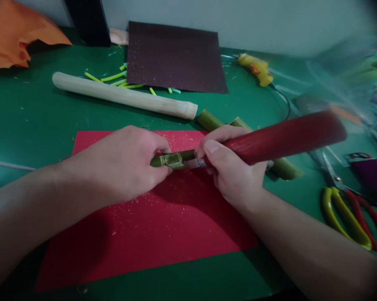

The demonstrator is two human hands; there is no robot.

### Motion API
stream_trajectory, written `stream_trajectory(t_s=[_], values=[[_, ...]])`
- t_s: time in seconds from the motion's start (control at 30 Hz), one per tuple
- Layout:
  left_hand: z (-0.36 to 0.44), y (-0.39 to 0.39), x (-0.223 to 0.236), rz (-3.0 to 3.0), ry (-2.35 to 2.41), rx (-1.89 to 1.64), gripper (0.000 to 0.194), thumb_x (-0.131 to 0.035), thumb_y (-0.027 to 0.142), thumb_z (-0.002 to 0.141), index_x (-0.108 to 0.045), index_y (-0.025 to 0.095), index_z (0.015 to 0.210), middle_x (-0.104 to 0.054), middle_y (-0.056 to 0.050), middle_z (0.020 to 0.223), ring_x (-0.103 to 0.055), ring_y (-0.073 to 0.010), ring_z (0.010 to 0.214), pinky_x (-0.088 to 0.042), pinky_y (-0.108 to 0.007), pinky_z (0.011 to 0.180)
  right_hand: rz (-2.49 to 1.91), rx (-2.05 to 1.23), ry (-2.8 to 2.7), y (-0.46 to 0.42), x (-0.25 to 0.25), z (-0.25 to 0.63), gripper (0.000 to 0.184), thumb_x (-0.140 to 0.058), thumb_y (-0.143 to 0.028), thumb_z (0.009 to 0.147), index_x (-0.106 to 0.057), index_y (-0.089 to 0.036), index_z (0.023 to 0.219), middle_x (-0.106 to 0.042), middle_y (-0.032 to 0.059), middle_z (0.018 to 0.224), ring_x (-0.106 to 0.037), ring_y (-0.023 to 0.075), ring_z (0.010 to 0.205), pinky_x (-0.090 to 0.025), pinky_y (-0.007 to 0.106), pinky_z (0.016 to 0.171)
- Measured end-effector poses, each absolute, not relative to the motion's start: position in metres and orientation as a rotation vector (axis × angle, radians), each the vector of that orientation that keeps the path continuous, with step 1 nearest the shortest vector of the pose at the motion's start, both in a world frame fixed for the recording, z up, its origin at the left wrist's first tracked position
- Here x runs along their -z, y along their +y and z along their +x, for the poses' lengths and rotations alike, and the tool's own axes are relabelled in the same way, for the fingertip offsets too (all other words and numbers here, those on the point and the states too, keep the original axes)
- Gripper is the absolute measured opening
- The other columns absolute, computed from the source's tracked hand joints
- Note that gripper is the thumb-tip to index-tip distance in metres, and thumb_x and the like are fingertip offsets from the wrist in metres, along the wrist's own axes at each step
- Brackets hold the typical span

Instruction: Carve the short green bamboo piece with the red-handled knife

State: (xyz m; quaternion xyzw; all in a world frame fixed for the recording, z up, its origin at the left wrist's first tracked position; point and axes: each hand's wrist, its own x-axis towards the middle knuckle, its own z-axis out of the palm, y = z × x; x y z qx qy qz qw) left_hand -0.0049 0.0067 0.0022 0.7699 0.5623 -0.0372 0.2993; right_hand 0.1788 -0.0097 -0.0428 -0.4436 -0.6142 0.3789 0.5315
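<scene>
My left hand (128, 163) is closed around a short piece of green bamboo (172, 160), held sideways over a red sheet of paper (163, 234). In my right hand (230, 171) is a knife with a thick red wooden handle (289, 138), which sticks out up and to the right. Its short metal blade points left and touches or nearly touches the bamboo beside my left fingertips. Pale shavings are scattered over the red sheet. Part of the bamboo is hidden by my fingers.
A long peeled bamboo stick (122, 96) lies behind the red sheet, near cut bamboo pieces (209, 120). Farther back are a dark brown sheet (176, 58), yellow-green sticks (113, 77) and a yellow glue gun (254, 69). Scissors (345, 209) lie at right; orange paper (19, 33) at back left.
</scene>
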Motion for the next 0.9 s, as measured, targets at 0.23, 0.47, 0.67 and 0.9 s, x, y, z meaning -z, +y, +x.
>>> stream_trajectory(t_s=[0.23,0.47,0.67,0.9], values=[[-0.0047,0.0057,-0.0012,2.030,1.506,0.077,0.016,-0.058,0.036,0.080,-0.066,0.025,0.073,-0.053,0.000,0.056,-0.045,-0.0136,0.049,-0.029,-0.030,0.049,-1.036,-0.892,-1.516,-0.0097,0.0398,0.1789,0.021,-0.064,-0.016,0.075,-0.063,-0.024,0.056,-0.058,-0.0006,0.056,-0.055,0.0133,0.052,-0.046,0.030,0.048],[-0.0063,0.0058,-0.0016,2.020,1.469,0.070,0.016,-0.057,0.037,0.079,-0.063,0.025,0.070,-0.050,0.000,0.055,-0.042,-0.0141,0.048,-0.028,-0.030,0.046,-1.033,-0.842,-1.544,-0.0100,0.0394,0.1789,0.021,-0.062,-0.014,0.077,-0.064,-0.024,0.059,-0.057,-0.0020,0.053,-0.056,0.0125,0.050,-0.048,0.028,0.047],[-0.0053,0.0047,-0.0024,2.073,1.454,0.075,0.019,-0.055,0.038,0.081,-0.061,0.024,0.068,-0.053,0.000,0.058,-0.044,-0.0146,0.049,-0.029,-0.030,0.048,-1.046,-0.796,-1.439,-0.0102,0.0442,0.1792,0.018,-0.065,-0.019,0.080,-0.065,-0.025,0.063,-0.062,-0.0008,0.061,-0.061,0.0146,0.055,-0.049,0.029,0.047],[-0.0063,0.0040,0.0002,2.037,1.470,0.050,0.015,-0.058,0.031,0.079,-0.059,0.023,0.066,-0.054,0.000,0.057,-0.044,-0.0139,0.049,-0.027,-0.032,0.050,-1.030,-0.848,-1.601,-0.0106,0.0376,0.1811,0.024,-0.062,-0.014,0.079,-0.061,-0.024,0.057,-0.057,-0.0015,0.053,-0.059,0.0137,0.052,-0.049,0.029,0.047]])
